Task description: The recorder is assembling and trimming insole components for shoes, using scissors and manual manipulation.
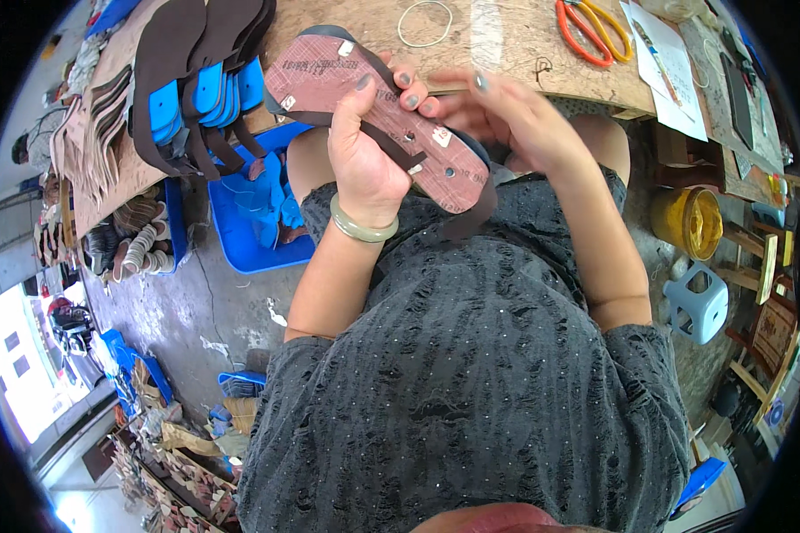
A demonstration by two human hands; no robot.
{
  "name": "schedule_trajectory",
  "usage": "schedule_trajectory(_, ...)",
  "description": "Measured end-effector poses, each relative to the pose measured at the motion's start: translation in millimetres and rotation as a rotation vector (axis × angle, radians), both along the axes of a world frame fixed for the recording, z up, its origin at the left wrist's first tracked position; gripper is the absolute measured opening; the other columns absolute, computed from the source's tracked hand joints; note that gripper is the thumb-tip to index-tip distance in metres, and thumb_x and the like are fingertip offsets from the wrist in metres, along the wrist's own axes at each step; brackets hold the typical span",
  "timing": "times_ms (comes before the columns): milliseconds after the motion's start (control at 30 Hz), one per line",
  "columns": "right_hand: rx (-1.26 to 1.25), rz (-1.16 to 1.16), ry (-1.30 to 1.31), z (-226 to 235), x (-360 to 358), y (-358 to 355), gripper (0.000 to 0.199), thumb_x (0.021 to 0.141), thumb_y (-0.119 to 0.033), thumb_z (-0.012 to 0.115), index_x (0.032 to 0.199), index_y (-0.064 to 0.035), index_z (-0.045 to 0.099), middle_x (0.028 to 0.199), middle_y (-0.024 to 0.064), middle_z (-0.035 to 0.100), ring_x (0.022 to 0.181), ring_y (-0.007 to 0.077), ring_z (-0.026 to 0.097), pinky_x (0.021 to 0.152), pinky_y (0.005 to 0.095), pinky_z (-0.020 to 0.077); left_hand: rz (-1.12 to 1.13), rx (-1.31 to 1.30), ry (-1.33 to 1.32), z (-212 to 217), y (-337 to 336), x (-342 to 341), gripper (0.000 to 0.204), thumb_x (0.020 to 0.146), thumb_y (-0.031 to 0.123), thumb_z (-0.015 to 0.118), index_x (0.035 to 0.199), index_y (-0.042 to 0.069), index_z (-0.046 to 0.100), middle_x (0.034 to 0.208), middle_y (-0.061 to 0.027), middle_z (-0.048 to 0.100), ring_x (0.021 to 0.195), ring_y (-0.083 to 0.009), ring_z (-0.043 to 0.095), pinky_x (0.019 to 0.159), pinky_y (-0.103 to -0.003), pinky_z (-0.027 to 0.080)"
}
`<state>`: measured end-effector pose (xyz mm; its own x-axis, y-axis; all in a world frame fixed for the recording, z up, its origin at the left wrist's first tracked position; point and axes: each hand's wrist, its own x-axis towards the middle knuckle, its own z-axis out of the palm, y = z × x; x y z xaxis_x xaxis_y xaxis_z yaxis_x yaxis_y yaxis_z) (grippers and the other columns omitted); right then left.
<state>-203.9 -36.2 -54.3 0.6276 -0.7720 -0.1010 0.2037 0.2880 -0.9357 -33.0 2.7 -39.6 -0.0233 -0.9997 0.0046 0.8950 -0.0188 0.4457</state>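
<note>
One left hand [369, 169] has its fingers wrapped round the red-brown sole [389, 111], over the lap and the table [538, 35] edge. The sole looks light and bendy; its sides seem best to grab. The right hand [529, 124] is loosely open beside it.

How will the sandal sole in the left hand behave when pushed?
The sandal sole is probably fairly stiff, extending flat beyond the left hand. The dark strap at its near end may flop, hanging past the edge.

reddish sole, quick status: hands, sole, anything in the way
Left hand gripping reddish sole. Right hand beside it, contact unclear. Dark strap across its face. Nothing else visibly obstructing.
</note>
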Motion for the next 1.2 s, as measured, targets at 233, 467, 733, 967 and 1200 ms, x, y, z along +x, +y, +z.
schedule_trajectory(233, 0.247, 0.099, -0.036, -16.8, -7.6, 48.5, 0.055, 0.090, -0.033, 0.060, 0.134, -0.0035, 0.044, 0.103, 0.0034, 0.061, 0.087, 0.0071, 0.056, 0.071, 0.0241, 0.0456, -0.019, -0.136, -0.131, 0.8, 4.1, -0.9, 0.044, 0.087, 0.033, 0.048, 0.122, 0.006, 0.047, 0.085, -0.0053, 0.042, 0.069, -0.0127, 0.039, 0.063, -0.028, 0.034)
schedule_trajectory(467, 0.073, 0.317, 0.181, 23.7, -26.7, 36.4, 0.064, 0.078, -0.009, 0.068, 0.136, -0.0016, 0.040, 0.098, 0.0018, 0.063, 0.078, 0.0058, 0.056, 0.059, 0.0191, 0.0458, 0.056, -0.129, -0.219, 8.1, 4.4, -1.5, 0.051, 0.090, 0.039, 0.046, 0.134, 0.015, 0.037, 0.085, -0.0066, 0.046, 0.069, -0.0144, 0.043, 0.067, -0.033, 0.038)
schedule_trajectory(733, 0.088, 0.156, -0.400, -10.1, -47.2, 27.9, 0.065, 0.082, -0.015, 0.065, 0.138, 0.0019, 0.036, 0.080, 0.0010, 0.056, 0.075, 0.0134, 0.059, 0.067, 0.0278, 0.0462, -0.129, -0.261, -0.050, 6.7, 0.7, 5.6, 0.054, 0.092, 0.046, 0.042, 0.137, 0.017, 0.036, 0.083, -0.0056, 0.045, 0.066, -0.0142, 0.042, 0.062, -0.032, 0.037)
schedule_trajectory(967, 0.132, 0.166, -0.118, 1.2, -22.8, 34.8, 0.047, 0.093, -0.030, 0.054, 0.133, -0.0054, 0.047, 0.083, 0.0029, 0.062, 0.059, 0.0095, 0.057, 0.051, 0.0206, 0.0409, -0.114, -0.364, -0.241, 15.1, 5.7, 0.9, 0.061, 0.092, 0.054, 0.041, 0.138, 0.014, 0.036, 0.078, -0.0029, 0.040, 0.062, -0.0119, 0.040, 0.062, -0.030, 0.038)
schedule_trajectory(1200, 0.129, 0.019, -0.080, 30.8, -7.2, 9.1, 0.024, 0.086, -0.016, 0.063, 0.108, -0.0052, 0.063, 0.081, -0.0033, 0.061, 0.050, -0.0004, 0.036, 0.045, 0.0145, 0.0262, -0.022, -0.383, -0.376, 20.4, 7.4, 4.7, 0.063, 0.092, 0.056, 0.040, 0.138, 0.014, 0.035, 0.075, -0.0034, 0.041, 0.060, -0.0138, 0.042, 0.068, -0.035, 0.043)
